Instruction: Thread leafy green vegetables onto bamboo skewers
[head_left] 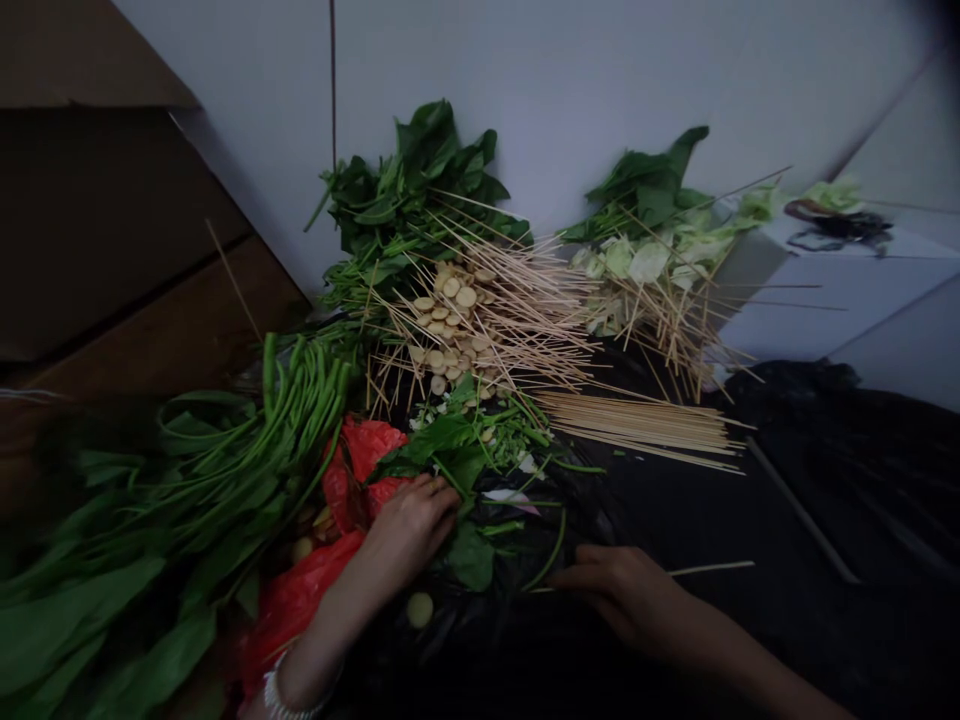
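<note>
My left hand (414,522) is closed at the leafy greens (463,464) in the middle, its fingertips on their leaves and stems. What lies under the fingers is partly hidden. Pinched in my right hand (624,592) is a thin bamboo skewer (712,568), its tip showing left of the fingers and its other end to the right. A curved green stem (556,548) lies just left of that hand. Below my left hand is one pale round slice (420,610), apart from it. A red plastic bag (307,590) spreads beside and under my left forearm.
Long-stemmed greens (225,480) fill the left side. Behind are skewered round slices (454,300), a leafy bunch (420,180) and skewers with pale leaves (652,262). Loose skewers (645,428) lie on black plastic (675,500). A cardboard box (90,200) stands left, a white wall (562,80) behind.
</note>
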